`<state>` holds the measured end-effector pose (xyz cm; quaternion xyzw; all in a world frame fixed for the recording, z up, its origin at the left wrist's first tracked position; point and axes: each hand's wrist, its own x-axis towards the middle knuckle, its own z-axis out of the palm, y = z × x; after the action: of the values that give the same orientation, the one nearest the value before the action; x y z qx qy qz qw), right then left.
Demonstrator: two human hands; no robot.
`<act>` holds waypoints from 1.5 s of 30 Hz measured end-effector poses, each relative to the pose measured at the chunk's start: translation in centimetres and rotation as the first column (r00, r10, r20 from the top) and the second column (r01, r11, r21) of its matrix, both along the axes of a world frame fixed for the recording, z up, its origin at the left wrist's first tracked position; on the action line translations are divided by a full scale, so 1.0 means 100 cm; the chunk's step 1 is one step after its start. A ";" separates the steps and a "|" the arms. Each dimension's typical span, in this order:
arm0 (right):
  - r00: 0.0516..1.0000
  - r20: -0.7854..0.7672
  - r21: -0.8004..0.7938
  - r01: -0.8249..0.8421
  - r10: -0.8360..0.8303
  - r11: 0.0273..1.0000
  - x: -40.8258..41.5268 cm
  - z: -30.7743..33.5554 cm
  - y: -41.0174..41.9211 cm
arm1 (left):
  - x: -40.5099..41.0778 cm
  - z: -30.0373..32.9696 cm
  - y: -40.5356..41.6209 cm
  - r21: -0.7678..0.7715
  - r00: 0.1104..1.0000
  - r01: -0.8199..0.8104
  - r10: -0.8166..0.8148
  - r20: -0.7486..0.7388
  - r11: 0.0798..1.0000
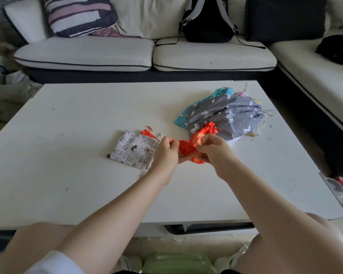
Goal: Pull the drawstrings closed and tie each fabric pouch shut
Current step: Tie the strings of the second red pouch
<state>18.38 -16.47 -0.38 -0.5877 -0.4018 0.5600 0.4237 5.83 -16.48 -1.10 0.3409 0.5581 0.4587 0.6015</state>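
A small red pouch [194, 150] with gold embroidery is held just above the white table [87, 119], between the two hands. Its gathered red neck is pinched by the curled fingers of the left hand [166, 153], while its body is gripped from the other side by the thumb and fingers of the right hand [214, 151]. Just beyond the right hand a second red pouch [209, 126], its neck already drawn in, lies against a grey unicorn-print pouch [230, 117], which is heaped on a teal pouch [183, 117] with loose drawstring loops at the far edge. To the outer side of the left hand, touching its knuckles, a white cartoon-print pouch [133, 149] lies flat, with a bit of red fabric [147, 133] showing at its far edge. Well beyond both hands a sofa [115, 54] is seen with a black backpack [206, 20]
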 end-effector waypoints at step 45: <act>0.210 0.928 -0.198 -0.419 0.306 0.886 0.018 -0.100 0.089 | -0.029 -0.101 0.091 0.000 0.459 0.322 -0.156 -0.875 0.947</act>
<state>20.20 -7.54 -10.34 -0.6687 -0.7235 0.1713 -0.0081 2.98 -7.33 -11.17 0.6478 0.6898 0.1807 0.2682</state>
